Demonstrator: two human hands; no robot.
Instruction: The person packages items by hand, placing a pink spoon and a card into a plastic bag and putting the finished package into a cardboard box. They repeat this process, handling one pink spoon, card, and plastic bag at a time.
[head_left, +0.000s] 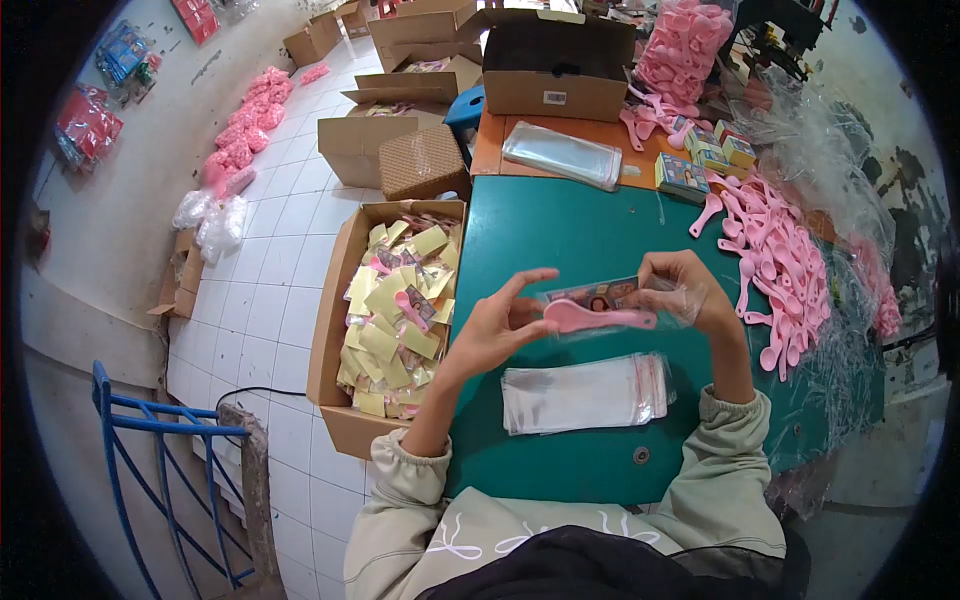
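Observation:
In front of me, a clear plastic bag holds a pink spoon and a printed card. The spoon's bowl points left and the card lies along its far side. My left hand is at the bag's left end, thumb and a finger closed on it by the spoon's bowl, index finger stretched out. At the other end, my right hand pinches the bag near its opening. Below the hands, a stack of flat clear bags lies on the green table.
A pile of pink spoons covers the right side, near small card boxes and crumpled plastic. Left of the table, a carton holds many filled packets. More clear bags and an open box stand at the back.

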